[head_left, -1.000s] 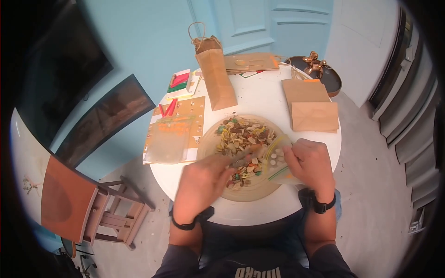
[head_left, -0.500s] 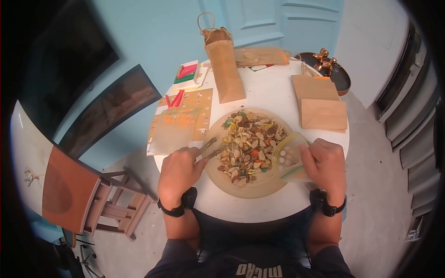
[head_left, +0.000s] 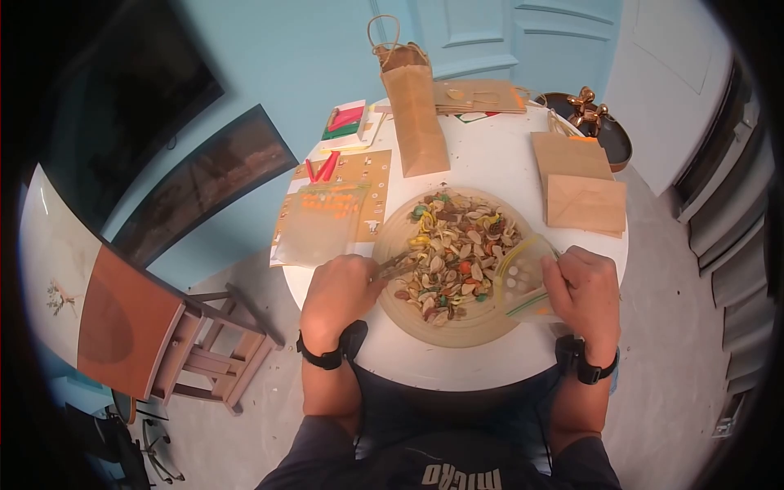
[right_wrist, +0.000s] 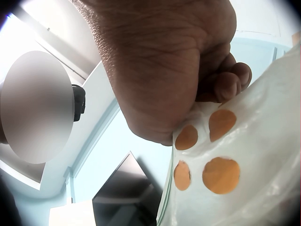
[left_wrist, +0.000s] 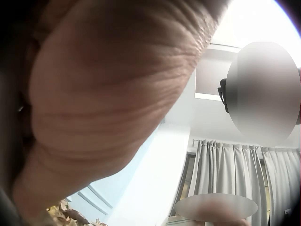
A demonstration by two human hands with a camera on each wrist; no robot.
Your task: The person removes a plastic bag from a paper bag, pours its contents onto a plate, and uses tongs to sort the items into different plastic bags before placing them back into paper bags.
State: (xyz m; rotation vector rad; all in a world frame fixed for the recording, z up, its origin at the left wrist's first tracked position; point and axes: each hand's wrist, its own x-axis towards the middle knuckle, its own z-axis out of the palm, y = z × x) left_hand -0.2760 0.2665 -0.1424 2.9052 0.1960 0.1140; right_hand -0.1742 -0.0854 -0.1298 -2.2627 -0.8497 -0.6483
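My left hand grips a pair of tongs, their tips at the left edge of a heap of dried mixed pieces in tan, brown, yellow, green and orange. The heap lies on a round beige plate. At the plate's right side my right hand pinches a clear zip bag, its mouth facing the heap. Orange dots mark the bag in the right wrist view. In the left wrist view the palm fills much of the picture, and the tongs are hidden.
A tall brown paper bag stands behind the plate on the round white table. Flat paper bags lie at the right. Left of the plate are another zip bag, red sticks and a white box.
My left hand drew the tongs back left from over the heap, their arms spread, then brought them to its left edge. The right hand keeps the bag at the plate's right side.
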